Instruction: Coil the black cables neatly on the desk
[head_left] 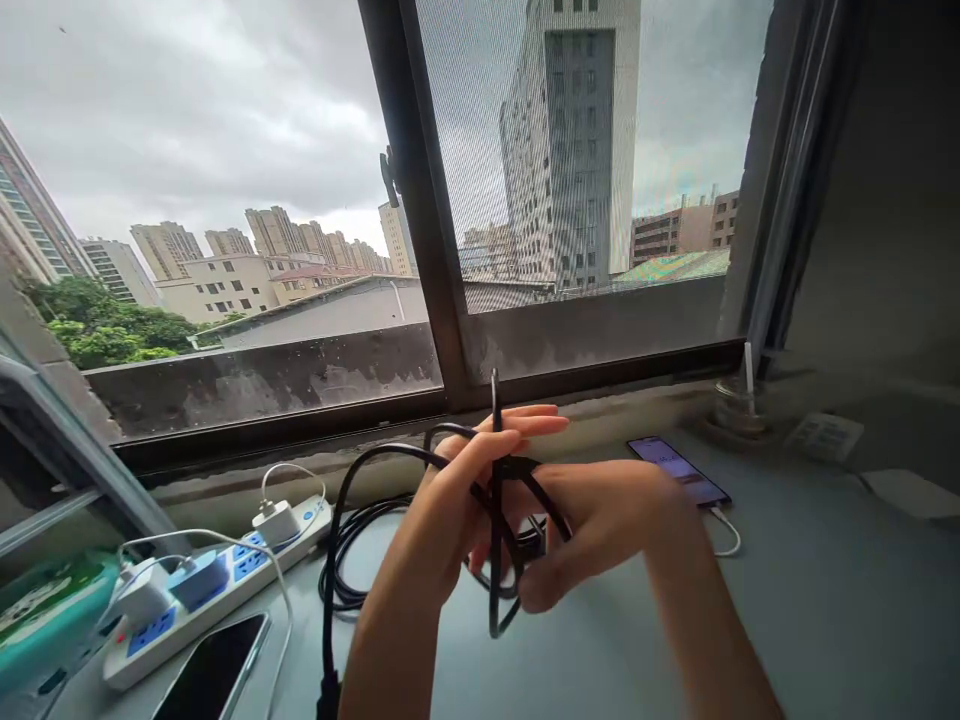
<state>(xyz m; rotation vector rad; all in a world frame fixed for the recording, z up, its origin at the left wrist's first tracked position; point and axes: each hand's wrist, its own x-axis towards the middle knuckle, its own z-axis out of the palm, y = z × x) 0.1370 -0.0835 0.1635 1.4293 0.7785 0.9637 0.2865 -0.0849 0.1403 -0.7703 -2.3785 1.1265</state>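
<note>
A black cable [495,540] hangs in loops between my two hands above the table. My left hand [465,485] is closed on it, with the thumb over the strands and some fingertips stretched out to the right. With the wrist bent, my right hand [600,510] pinches the loops from the right side; its thumb lies low against them and its other fingers are partly hidden. One strand arches left over my left wrist and drops to a dark connector at the bottom edge. Behind my left forearm, more black cable [341,575] lies coiled on the table.
At left is a white power strip [225,590] with several chargers, near a dark phone [214,670] and a green-and-teal package [60,620]. A lit phone [679,470] with a white lead lies at right, before a glass jar [741,405]. The window frame [427,200] stands behind.
</note>
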